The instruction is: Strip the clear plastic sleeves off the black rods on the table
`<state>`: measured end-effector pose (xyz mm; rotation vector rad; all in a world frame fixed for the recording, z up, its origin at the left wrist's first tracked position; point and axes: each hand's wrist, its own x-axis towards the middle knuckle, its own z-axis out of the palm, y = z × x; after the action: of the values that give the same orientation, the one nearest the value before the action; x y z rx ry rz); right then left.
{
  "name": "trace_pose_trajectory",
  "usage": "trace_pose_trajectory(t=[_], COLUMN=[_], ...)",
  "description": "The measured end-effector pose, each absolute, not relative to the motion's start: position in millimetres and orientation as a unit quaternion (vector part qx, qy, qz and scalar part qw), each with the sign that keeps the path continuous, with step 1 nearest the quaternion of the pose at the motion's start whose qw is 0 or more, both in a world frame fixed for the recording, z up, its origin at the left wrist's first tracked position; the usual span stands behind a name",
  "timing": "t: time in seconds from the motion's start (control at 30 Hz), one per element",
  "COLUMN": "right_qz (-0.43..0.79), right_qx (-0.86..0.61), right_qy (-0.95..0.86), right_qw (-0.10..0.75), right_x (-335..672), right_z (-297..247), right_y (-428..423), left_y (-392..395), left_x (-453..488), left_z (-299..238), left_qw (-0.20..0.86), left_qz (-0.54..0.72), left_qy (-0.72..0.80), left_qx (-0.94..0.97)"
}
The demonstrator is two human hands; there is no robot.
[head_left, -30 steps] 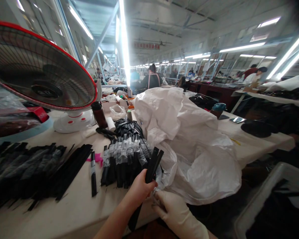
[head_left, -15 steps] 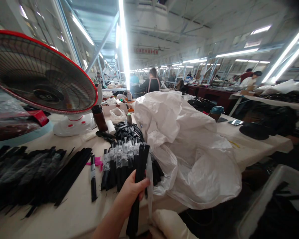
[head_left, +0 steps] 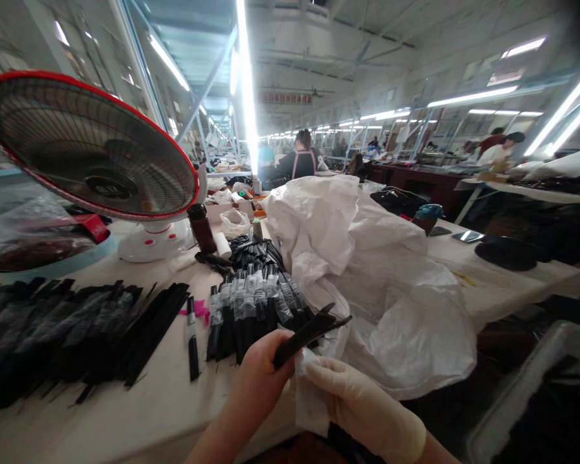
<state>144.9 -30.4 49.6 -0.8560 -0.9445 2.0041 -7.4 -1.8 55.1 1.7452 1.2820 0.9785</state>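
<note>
Just in front of me, my bare left hand (head_left: 265, 368) is closed around a bundle of black strips (head_left: 308, 332), tilted up to the right. My right hand (head_left: 362, 399), in a pale glove, pinches a piece of translucent plastic film (head_left: 310, 407) against the bundle's side; part of the film hangs below. Behind my left hand lie several black bundles wrapped with clear film (head_left: 244, 293). One short wrapped bundle (head_left: 192, 345) lies apart, beside a pink scrap (head_left: 202, 312). More dark strips (head_left: 157, 328) are heaped to the left.
A large white plastic sack (head_left: 391, 303) covers the table's middle right. A red-rimmed fan (head_left: 101, 154) stands at the left, with a brown bottle (head_left: 202, 229) beside it. A pale bin (head_left: 517, 380) with dark material stands lower right. A co-worker (head_left: 303, 158) sits ahead.
The black bundle has tipped from nearly upright to slanting right. My gloved right hand has come up beside my left hand, bringing the film against the bundle.
</note>
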Motion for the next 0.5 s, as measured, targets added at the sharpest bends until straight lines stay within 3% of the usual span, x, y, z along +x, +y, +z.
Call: trace_pose_trajectory(t=[0.07,0.13,0.3,0.5], right_qz=[0.811,0.787,0.632,0.585], right_qx=[-0.319,-0.323,-0.349,-0.369], right_qy=[-0.309,-0.280,-0.315,-0.333], right_qw=[0.381,0.445,0.616,0.641], right_x=[144,149,168,164], right_z=[56,62,61,44], right_y=[-23,-12,23,44], left_y=[-2,-5,-21,-28], left_x=[-15,-23,-33,-30], left_z=[58,62,59,41], left_qw=[0.382,0.420,0.538,0.610], left_qz=[0.384,0.397,0.399,0.341], left_qy=[0.507,0.521,0.525,0.519], left_qx=[0.670,0.628,0.525,0.492])
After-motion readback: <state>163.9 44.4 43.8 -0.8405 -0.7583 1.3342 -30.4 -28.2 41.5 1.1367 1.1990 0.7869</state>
